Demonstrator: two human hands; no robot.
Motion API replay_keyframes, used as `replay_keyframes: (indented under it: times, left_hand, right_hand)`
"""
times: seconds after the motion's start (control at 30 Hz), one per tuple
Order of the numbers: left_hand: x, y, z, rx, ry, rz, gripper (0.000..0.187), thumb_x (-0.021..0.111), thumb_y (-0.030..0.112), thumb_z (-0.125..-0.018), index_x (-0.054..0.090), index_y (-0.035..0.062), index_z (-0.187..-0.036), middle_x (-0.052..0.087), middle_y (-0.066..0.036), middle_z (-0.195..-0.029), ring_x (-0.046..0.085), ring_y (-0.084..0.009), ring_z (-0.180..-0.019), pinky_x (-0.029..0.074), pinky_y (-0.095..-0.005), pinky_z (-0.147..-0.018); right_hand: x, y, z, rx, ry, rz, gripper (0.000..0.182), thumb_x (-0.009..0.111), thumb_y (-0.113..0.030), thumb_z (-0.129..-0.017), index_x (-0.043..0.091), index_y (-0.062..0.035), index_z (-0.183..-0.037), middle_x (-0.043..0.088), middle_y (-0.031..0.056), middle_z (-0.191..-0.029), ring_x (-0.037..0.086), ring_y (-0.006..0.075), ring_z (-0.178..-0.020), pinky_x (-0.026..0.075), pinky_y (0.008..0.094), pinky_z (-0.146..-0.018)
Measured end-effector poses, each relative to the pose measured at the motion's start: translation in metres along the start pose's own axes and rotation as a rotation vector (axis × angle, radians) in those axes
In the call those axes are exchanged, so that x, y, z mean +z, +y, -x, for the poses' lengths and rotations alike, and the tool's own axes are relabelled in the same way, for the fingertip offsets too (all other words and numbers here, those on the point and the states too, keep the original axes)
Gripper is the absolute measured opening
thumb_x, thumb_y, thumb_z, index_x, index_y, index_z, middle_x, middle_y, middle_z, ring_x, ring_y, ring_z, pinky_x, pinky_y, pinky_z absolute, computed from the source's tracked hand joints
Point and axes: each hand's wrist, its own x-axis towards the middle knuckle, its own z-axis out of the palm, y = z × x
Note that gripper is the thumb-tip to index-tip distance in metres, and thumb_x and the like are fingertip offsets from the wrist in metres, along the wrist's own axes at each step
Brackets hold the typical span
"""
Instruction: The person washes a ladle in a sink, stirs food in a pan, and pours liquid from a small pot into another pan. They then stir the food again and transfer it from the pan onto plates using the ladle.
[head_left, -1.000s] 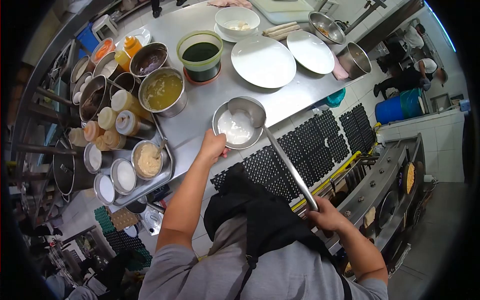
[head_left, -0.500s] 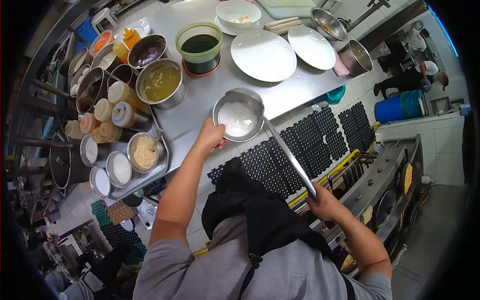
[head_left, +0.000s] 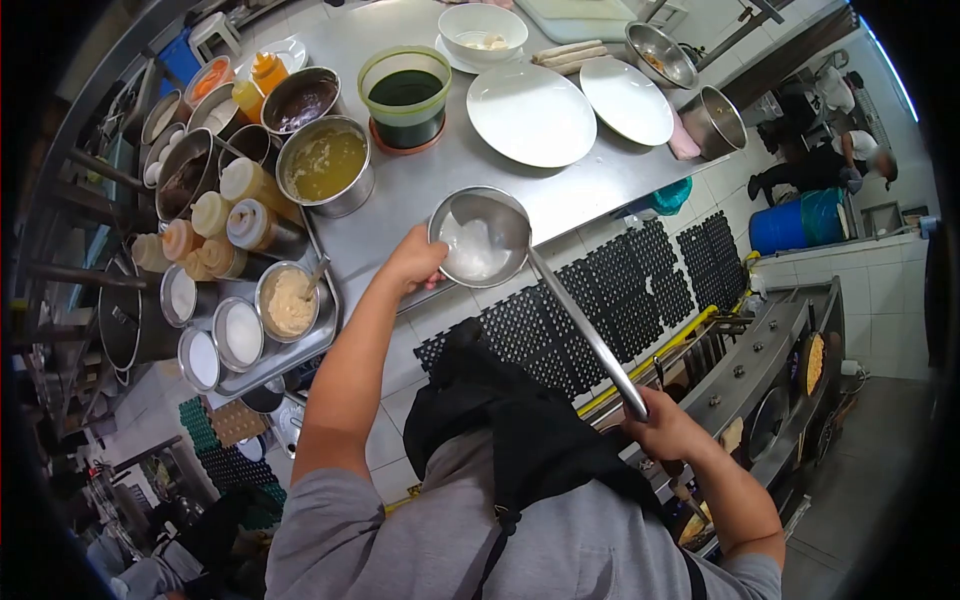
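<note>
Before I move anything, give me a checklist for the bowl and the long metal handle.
1. Left hand on the bowl rim: ok.
2. Right hand around the long metal handle: ok.
3. White contents inside the bowl: ok.
4. Bowl wholly within the table edge: not ok, it overlaps the edge in this view.
5. Bowl's base resting on the table: cannot tell, underside hidden.
6. Bowl apart from the large oval plate: ok.

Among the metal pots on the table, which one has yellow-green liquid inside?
The round metal pot beside the green-rimmed plastic tub. Its liquid is yellow-green, whereas the neighbouring metal pot looks dark inside.
</note>
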Motion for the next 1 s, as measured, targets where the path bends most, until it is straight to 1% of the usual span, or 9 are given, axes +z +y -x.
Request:
replay_keyframes:
  times: [0.07,0.1,0.23,0.33,0.43,0.87,0.93,0.97,1.0]
  left_hand:
    - [0.010,0.000,0.004,-0.024,0.044,0.025,0.021,0.048,0.000,-0.083,0.055,-0.0076,-0.101,0.053,-0.008,-0.058,0.045,-0.0112,-0.039,0.035,-0.0293,-0.032]
    - [0.015,0.002,0.007,-0.029,0.072,0.044,0.022,0.047,0.000,-0.083,0.055,-0.0082,-0.102,0.053,-0.009,-0.059,0.044,-0.0113,-0.039,0.035,-0.0294,-0.032]
    - [0.028,-0.003,0.007,-0.048,0.162,0.111,0.026,0.046,-0.001,-0.083,0.054,-0.0083,-0.107,0.054,-0.010,-0.061,0.044,-0.0119,-0.039,0.035,-0.0295,-0.032]
    - [0.024,-0.002,0.007,-0.052,0.105,0.111,0.026,0.047,0.000,-0.083,0.054,-0.0070,-0.107,0.053,-0.010,-0.060,0.044,-0.0115,-0.039,0.035,-0.0294,-0.032]
    - [0.014,0.003,0.001,-0.016,0.055,-0.028,0.024,0.049,0.002,-0.083,0.054,-0.0053,-0.106,0.054,-0.010,-0.060,0.045,-0.0111,-0.039,0.036,-0.0293,-0.032]
    - [-0.002,0.014,-0.005,0.008,-0.059,-0.220,0.028,0.051,0.006,-0.085,0.054,-0.0059,-0.110,0.057,-0.009,-0.061,0.048,-0.0115,-0.040,0.038,-0.0290,-0.033]
    - [0.002,0.014,-0.002,0.000,-0.014,-0.201,0.029,0.051,0.005,-0.084,0.053,-0.0066,-0.110,0.057,-0.009,-0.061,0.048,-0.0114,-0.041,0.039,-0.0293,-0.034]
    - [0.005,0.014,0.002,-0.003,-0.011,-0.202,0.029,0.051,0.005,-0.084,0.053,-0.0066,-0.110,0.057,-0.009,-0.061,0.048,-0.0114,-0.041,0.039,-0.0293,-0.034]
    - [0.010,0.014,0.006,-0.022,0.022,-0.141,0.030,0.050,0.004,-0.083,0.053,-0.0068,-0.111,0.056,-0.009,-0.062,0.047,-0.0117,-0.041,0.039,-0.0294,-0.034]
  right_hand:
    - [0.007,0.013,-0.008,-0.371,0.444,0.451,0.018,0.061,-0.004,-0.086,0.050,-0.0010,-0.100,0.057,0.0168,-0.063,0.062,0.0334,-0.055,0.050,0.0443,-0.054]
    - [0.009,0.008,-0.007,-0.289,0.520,0.482,0.023,0.059,-0.007,-0.085,0.052,0.0010,-0.105,0.062,0.0280,-0.077,0.064,0.0461,-0.078,0.050,0.0504,-0.069]
    - [0.010,0.020,-0.037,-0.210,0.614,0.668,0.022,0.059,-0.005,-0.085,0.050,0.0002,-0.104,0.062,0.0316,-0.082,0.061,0.0507,-0.077,0.049,0.0538,-0.065]
    - [0.012,0.024,-0.042,-0.435,0.539,0.545,0.016,0.056,-0.003,-0.085,0.049,-0.0014,-0.099,0.062,0.0242,-0.071,0.064,0.0432,-0.062,0.050,0.0484,-0.055]
    - [0.015,0.003,-0.019,-0.056,0.079,-0.001,0.013,0.052,-0.001,-0.085,0.047,-0.0062,-0.096,0.047,0.0015,-0.060,0.050,0.0123,-0.043,0.041,0.0292,-0.037]
    - [-0.010,-0.012,0.016,0.162,-0.227,-0.462,0.016,0.058,0.000,-0.089,0.047,-0.0083,-0.096,0.043,-0.0004,-0.056,0.041,0.0088,-0.039,0.038,0.0263,-0.035]
    - [0.002,-0.013,0.015,0.015,0.076,-0.075,0.015,0.060,0.000,-0.086,0.048,-0.0082,-0.089,0.047,0.0004,-0.060,0.044,0.0120,-0.043,0.041,0.0282,-0.041]
    - [0.002,0.008,0.004,-0.225,0.232,0.138,0.010,0.059,-0.003,-0.085,0.050,-0.0041,-0.089,0.053,0.0063,-0.065,0.053,0.0182,-0.056,0.045,0.0322,-0.055]
    - [0.005,0.007,0.003,-0.223,0.228,0.135,0.010,0.059,-0.003,-0.085,0.050,-0.0041,-0.089,0.053,0.0063,-0.065,0.053,0.0182,-0.056,0.045,0.0322,-0.055]
